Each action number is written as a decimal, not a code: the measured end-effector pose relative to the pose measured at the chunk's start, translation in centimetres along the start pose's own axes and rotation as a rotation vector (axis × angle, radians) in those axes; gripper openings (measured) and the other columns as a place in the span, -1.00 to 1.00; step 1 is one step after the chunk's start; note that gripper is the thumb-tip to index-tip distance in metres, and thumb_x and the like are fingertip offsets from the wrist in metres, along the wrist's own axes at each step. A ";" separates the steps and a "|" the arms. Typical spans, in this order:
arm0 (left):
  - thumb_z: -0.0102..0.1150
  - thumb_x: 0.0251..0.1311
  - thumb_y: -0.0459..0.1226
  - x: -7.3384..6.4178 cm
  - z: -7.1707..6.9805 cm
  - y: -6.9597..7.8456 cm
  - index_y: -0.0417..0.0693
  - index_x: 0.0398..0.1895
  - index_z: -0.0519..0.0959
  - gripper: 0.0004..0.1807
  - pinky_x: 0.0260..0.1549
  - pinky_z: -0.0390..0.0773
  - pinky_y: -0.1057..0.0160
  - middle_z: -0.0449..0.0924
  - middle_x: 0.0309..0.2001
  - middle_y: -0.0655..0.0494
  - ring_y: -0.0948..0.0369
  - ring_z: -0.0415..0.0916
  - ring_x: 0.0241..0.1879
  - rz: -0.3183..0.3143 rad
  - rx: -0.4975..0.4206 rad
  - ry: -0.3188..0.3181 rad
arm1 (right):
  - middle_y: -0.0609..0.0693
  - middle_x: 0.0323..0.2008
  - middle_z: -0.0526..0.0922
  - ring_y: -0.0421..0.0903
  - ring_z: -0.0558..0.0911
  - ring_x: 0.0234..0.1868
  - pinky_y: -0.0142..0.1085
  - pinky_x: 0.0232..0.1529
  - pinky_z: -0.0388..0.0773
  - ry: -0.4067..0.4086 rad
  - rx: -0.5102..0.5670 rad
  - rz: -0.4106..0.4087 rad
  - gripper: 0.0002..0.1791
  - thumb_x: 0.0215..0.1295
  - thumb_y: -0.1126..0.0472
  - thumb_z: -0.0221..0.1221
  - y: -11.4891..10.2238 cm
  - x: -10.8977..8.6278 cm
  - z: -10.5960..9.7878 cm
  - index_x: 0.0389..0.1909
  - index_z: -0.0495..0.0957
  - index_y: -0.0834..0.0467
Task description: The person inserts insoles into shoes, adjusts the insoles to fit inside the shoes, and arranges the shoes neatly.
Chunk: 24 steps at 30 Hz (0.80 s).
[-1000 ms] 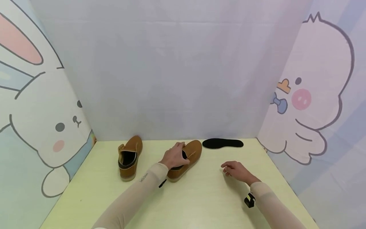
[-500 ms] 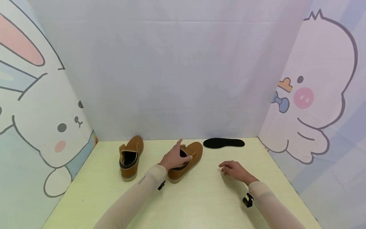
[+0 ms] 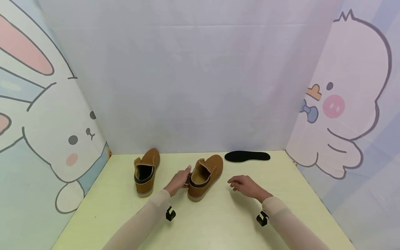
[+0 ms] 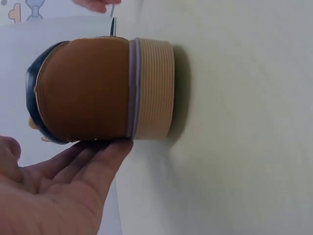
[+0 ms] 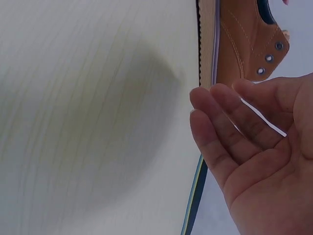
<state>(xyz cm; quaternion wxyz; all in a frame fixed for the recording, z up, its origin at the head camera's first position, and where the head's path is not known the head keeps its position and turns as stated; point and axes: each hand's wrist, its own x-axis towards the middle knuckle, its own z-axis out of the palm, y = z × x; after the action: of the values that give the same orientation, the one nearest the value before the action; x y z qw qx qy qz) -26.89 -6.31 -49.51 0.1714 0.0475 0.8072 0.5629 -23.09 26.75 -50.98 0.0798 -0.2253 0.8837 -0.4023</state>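
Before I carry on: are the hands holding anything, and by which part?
Nothing appears held. The left hand has its fingers against the side of the shoe on the right, thumb apart; the right hand is unoccupied.

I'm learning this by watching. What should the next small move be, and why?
Perhaps the right hand should reach toward the black insole: that hand is free, the insole lies beyond it, and the left hand touches the shoe between the hands.

I wear a cream left sleeve (image 3: 140,218) and a matching right sleeve (image 3: 290,222); a small black box (image 3: 170,215) with a yellow-green patch (image 3: 170,210) sits beside each; my fingers (image 5: 211,139) are bare.
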 end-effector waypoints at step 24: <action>-0.19 0.63 -0.06 -1.3 1.3 -0.3 -0.34 0.16 0.59 -0.47 -0.09 0.67 0.02 0.69 -0.03 -0.19 -0.03 0.69 -0.06 0.244 0.132 -0.161 | 0.34 0.17 0.57 0.15 0.65 0.06 0.04 -0.03 0.60 0.238 -0.068 0.353 0.32 -0.03 -0.42 0.43 -7.7 1.5 5.8 0.50 0.12 0.38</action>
<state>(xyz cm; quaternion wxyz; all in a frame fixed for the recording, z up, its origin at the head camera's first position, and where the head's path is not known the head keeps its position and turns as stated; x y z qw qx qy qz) -25.20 -5.61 -49.94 0.1623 0.2015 0.8142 0.5198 -20.01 17.70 -49.05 0.0365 -0.0208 0.9258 -0.3757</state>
